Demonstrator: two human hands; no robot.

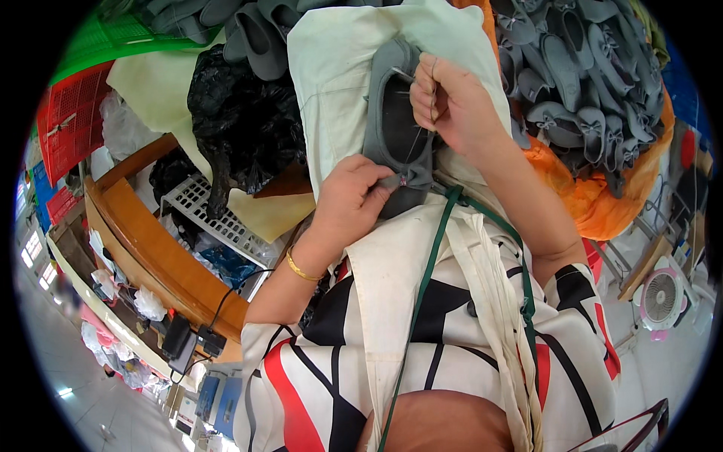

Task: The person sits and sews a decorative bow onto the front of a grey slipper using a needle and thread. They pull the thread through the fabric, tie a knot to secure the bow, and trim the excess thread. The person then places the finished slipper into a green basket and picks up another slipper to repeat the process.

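A grey slip-on shoe [379, 98] lies on a white cloth [324, 56] over my lap, its toe toward me. On its toe is a small grey bow [409, 178] with a tiny pinkish centre. My left hand [352, 197] pinches this bow between thumb and fingers. Beyond it and to the right, my right hand [458, 102] is closed above the shoe's opening. A thin thread [416, 143] runs from the bow up to the right fingers. A slim shiny metal piece, like a needle [402, 73], sticks out leftward from those fingers.
Many grey shoes [561, 71] are heaped in an orange sack [595, 203] at right; more grey shoes [260, 41] lie far left. A black plastic bag [241, 113], white basket [218, 215] and curved wooden furniture [151, 226] stand left. A fan [663, 294] is at right.
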